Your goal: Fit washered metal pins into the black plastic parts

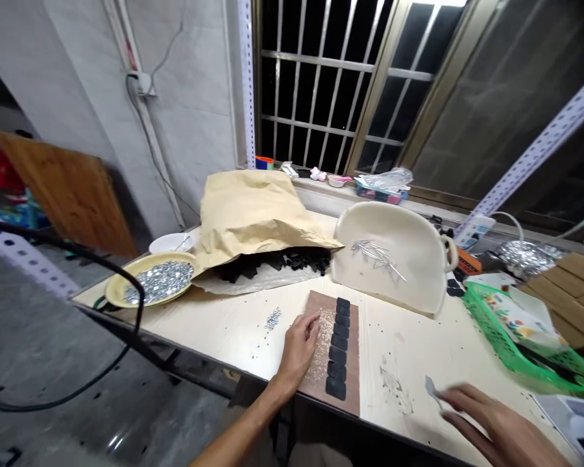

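Observation:
My left hand (300, 344) rests at the left side of a brown board (354, 363), its fingers curled together over the board's pale speckled strip (325, 331). Whatever those fingers hold, if anything, is hidden. Beside them, a column of several black rounded pieces (337, 357) runs along the board. To the right, my right hand (491, 418) is above the table near its front edge, thumb and forefinger around a small grey flat piece (430, 386) with a thin stem; its kind is blurred. A small heap of shiny bits (273, 318) lies left of the board.
A paper sack (257, 207) of black pieces lies open at the back. Beside it sits a cream scoop-shaped tray (389, 279) with thin metal pins. A yellow dish (121, 275) of silvery discs stands far left, a green basket (496, 331) at right. Dark crumbs dot the table (418, 344).

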`<state>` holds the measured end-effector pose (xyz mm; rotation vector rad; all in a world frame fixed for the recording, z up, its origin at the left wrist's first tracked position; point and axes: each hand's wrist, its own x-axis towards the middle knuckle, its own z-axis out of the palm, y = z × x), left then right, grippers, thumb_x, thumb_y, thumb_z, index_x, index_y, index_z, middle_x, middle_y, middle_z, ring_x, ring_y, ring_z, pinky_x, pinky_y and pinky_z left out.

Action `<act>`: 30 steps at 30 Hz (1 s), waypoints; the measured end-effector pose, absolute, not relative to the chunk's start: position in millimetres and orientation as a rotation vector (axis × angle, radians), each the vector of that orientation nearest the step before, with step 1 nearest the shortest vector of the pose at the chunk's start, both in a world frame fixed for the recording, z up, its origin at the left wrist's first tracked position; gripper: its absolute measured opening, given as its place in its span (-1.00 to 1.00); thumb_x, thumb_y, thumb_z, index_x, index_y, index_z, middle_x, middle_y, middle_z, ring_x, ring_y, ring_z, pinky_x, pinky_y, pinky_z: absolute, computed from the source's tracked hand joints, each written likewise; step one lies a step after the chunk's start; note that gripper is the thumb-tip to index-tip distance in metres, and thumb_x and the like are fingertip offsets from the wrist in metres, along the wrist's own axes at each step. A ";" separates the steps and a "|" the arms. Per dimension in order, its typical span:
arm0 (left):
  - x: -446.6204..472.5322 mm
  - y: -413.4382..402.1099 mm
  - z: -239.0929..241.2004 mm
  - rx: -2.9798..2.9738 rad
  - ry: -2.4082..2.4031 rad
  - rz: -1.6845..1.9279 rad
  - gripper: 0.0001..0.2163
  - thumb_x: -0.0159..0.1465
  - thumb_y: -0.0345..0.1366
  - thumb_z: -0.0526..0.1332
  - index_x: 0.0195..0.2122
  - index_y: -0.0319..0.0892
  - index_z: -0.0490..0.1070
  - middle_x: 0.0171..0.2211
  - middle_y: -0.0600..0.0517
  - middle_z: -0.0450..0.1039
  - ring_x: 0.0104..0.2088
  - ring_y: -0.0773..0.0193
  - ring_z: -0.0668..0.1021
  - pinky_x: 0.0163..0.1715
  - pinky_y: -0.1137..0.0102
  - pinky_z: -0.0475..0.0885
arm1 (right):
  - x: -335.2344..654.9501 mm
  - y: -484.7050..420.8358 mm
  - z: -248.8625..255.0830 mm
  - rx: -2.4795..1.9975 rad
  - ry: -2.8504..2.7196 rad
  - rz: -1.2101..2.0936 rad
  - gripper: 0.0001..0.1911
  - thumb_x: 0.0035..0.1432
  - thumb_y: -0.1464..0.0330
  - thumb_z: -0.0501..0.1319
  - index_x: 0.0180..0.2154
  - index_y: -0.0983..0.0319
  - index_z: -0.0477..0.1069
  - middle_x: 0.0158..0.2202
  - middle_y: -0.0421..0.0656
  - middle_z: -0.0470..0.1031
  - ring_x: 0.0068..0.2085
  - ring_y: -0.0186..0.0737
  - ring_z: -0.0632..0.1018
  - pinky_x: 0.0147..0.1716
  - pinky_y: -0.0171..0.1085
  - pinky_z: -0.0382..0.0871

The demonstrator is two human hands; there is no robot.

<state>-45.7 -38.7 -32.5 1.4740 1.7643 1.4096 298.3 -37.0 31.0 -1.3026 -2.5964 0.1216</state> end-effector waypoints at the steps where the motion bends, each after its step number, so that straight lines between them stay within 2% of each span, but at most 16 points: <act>1: -51.4 -43.2 -30.2 1.449 1.771 1.439 -0.73 0.27 -0.26 0.06 -0.10 -0.18 0.46 -0.29 -0.03 0.47 -0.33 0.28 0.51 -0.29 0.38 0.41 | 263.3 -24.1 39.5 -1.225 -2.688 0.206 -0.74 0.18 0.09 0.06 -0.17 -0.04 0.43 -0.21 -0.13 0.49 -0.27 -0.18 0.54 -0.35 -0.28 0.42; 4: -83.1 -56.9 -27.2 1.312 1.871 1.513 -0.70 0.28 -0.24 0.05 -0.06 -0.20 0.43 -0.29 -0.02 0.43 -0.45 0.35 0.48 -0.40 0.42 0.40 | 157.8 10.4 52.0 -1.024 -2.754 0.244 -0.72 0.29 0.20 -0.05 -0.15 0.04 0.40 -0.22 -0.11 0.46 -0.26 -0.20 0.51 -0.31 -0.25 0.36; 6: -113.1 -66.9 -28.5 1.224 1.977 1.521 -0.69 0.27 -0.22 0.04 -0.04 -0.20 0.41 -0.28 -0.02 0.42 -0.53 0.40 0.45 -0.46 0.44 0.38 | 96.1 33.6 48.1 -0.907 -2.785 0.239 -0.70 0.31 0.23 -0.07 -0.21 0.11 0.41 -0.27 -0.11 0.45 -0.31 -0.22 0.49 -0.35 -0.27 0.31; 12: -182.0 -95.7 -37.6 1.263 2.275 1.395 -0.66 0.27 -0.17 0.03 -0.06 -0.22 0.42 -0.31 -0.02 0.42 -0.51 0.34 0.47 -0.42 0.39 0.41 | -25.9 117.2 22.2 -1.052 -2.708 0.086 -0.76 0.30 0.31 0.00 -0.16 0.20 0.41 -0.22 -0.11 0.42 -0.21 -0.25 0.47 -0.27 -0.34 0.24; 17: -183.0 -96.0 -53.6 1.381 2.399 1.380 -0.67 0.30 -0.18 0.00 -0.02 -0.19 0.39 -0.28 -0.03 0.45 -0.38 0.28 0.53 -0.38 0.42 0.43 | -80.0 160.8 7.3 -1.035 -2.717 -0.031 -0.70 0.25 0.25 0.08 -0.03 0.21 0.36 -0.13 -0.08 0.41 -0.11 -0.19 0.41 -0.18 -0.30 0.22; 24: -175.6 -95.1 -65.4 1.459 2.585 1.275 -0.71 0.31 -0.21 0.02 0.01 -0.08 0.37 -0.24 0.00 0.48 -0.33 0.30 0.57 -0.49 0.52 0.40 | -132.7 166.1 -17.7 -1.054 -2.736 -0.153 -0.53 0.16 0.04 0.11 -0.07 0.25 0.35 -0.08 0.05 0.34 -0.02 0.04 0.29 -0.10 -0.05 0.14; 30: -176.0 -96.7 -65.9 1.519 2.613 1.218 -0.70 0.31 -0.20 0.04 0.03 -0.06 0.36 -0.23 0.00 0.49 -0.33 0.31 0.58 -0.49 0.55 0.41 | -145.6 168.4 -26.1 -1.133 -2.685 -0.248 -0.60 0.12 0.14 0.16 -0.11 0.28 0.36 -0.05 0.09 0.28 -0.02 0.08 0.27 -0.12 -0.03 0.13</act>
